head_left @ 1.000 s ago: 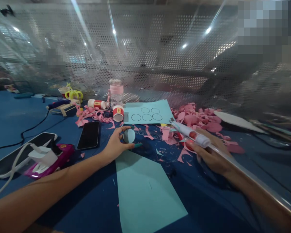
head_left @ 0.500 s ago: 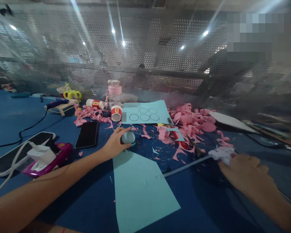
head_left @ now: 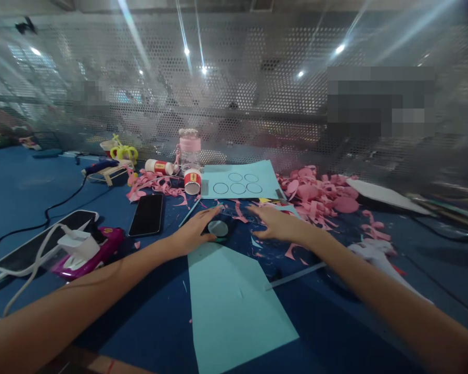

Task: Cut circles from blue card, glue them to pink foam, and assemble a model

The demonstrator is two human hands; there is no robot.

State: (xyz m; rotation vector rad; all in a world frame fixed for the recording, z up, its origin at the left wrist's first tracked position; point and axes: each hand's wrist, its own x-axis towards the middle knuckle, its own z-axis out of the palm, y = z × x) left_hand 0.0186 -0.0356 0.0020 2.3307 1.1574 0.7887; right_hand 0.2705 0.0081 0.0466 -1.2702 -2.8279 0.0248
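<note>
A: Right, far left first: a power strip (head_left: 42,240) with a white charger (head_left: 76,244) plugged in, a pink gadget (head_left: 97,252) beside it, then a black phone (head_left: 147,214) lying flat on the blue bench (head_left: 23,182).

B: And the left hand (head_left: 195,235)?

A: Curled loosely round a small round grey-faced object (head_left: 218,228), fingers cupping its near and left side, at the far edge of the plain light-blue sheet (head_left: 234,306). Can't tell what the round object is; maybe a lid or a template.

B: Behind it?

A: A pink-lidded bottle (head_left: 189,148), a red-and-white glue tube (head_left: 192,181), and a second blue sheet with drawn circles (head_left: 239,182).

B: Right hand (head_left: 275,224)?

A: Flat, fingers spread and empty, just right of the round object, not touching it. Blurred, so fine detail is unclear.

B: Risks?

A: The pink paper scraps (head_left: 315,192) crowd that hand; a sweep could drag them onto the plain sheet. The thin rod (head_left: 296,275) overlapping the sheet's right edge could be knocked by the forearm and shift the paper. Crumpled white tissue (head_left: 368,250) sits farther right.
</note>
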